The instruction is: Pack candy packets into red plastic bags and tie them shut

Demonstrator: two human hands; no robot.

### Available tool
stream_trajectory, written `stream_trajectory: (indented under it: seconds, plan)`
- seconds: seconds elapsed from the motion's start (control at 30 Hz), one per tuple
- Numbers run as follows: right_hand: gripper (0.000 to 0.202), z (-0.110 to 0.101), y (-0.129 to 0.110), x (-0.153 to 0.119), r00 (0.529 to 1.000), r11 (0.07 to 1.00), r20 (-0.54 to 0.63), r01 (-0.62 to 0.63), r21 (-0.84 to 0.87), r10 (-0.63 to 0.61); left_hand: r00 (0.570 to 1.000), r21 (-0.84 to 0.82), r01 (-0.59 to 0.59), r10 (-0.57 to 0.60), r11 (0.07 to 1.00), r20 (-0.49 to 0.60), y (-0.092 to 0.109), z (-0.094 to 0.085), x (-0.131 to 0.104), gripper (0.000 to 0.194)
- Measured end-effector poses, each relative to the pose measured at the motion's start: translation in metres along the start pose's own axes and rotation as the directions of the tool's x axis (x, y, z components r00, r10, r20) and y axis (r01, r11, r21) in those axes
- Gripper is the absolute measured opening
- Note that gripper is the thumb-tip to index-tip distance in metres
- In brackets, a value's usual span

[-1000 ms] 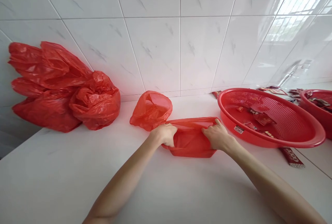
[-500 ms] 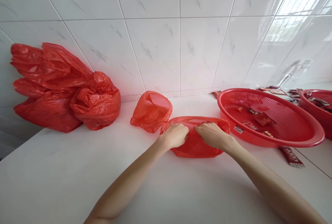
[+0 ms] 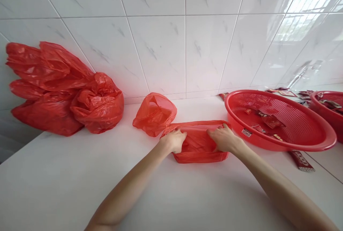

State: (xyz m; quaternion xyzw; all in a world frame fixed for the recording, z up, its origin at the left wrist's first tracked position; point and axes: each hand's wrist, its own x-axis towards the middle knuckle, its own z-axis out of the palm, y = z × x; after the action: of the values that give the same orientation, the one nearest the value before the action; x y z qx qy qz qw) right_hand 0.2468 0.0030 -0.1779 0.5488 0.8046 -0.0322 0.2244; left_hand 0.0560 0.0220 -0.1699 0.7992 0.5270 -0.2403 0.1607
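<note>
A thin red plastic bag point(image 3: 199, 157) lies on the white tabletop in front of me, its mouth spread wide. At the left end of the mouth is my left hand point(image 3: 174, 141), fingers bent on the plastic. My right hand point(image 3: 223, 138) holds the right end, thumb and fingers apart against the film. Some fingertips are hidden by the hands and plastic. Only red film shows inside the mouth. Behind my left hand, touching or almost touching this bag, stands a smaller puffed-up red bag point(image 3: 155, 113).
Full red bags point(image 3: 98, 106) are heaped at the left by the tiled wall point(image 3: 160, 56). On the right, a red perforated basket point(image 3: 289, 145) holds several small packets. A dark red wrapper point(image 3: 302, 161) sticks out beneath it. A second red basket point(image 3: 327, 113) stands farther right, near scattered packets.
My hands have moved from closed fists near each other to opposite ends of the bag's mouth. The mouth is now stretched into a wider, rectangular shape.
</note>
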Motion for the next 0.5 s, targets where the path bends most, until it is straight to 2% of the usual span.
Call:
stream_trajectory:
  seconds: [0.1, 0.27, 0.37, 0.5]
  plan:
    - [0.046, -0.003, -0.003, -0.003, 0.999, 1.0, -0.03, 0.024, 0.008, -0.024, 0.998, 0.0, -0.027, 0.027, 1.0, -0.057, 0.004, -0.001, -0.005, 0.067]
    - [0.042, -0.003, -0.008, -0.004, 0.986, 0.99, -0.102, 0.137, 0.04, -0.132, 0.941, 0.068, -0.22, 0.23, 0.973, -0.247, 0.017, -0.003, -0.009, 0.02]
    - [0.043, 0.0, -0.009, -0.002, 0.988, 0.991, -0.082, 0.135, 0.008, -0.133, 0.973, 0.046, -0.158, 0.164, 0.986, -0.164, 0.02, 0.0, -0.008, 0.021]
    - [0.05, 0.002, -0.006, -0.001, 1.0, 0.999, 0.003, 0.025, -0.046, -0.025, 0.998, 0.009, -0.046, 0.047, 0.999, -0.036, 0.015, 0.004, -0.004, 0.045]
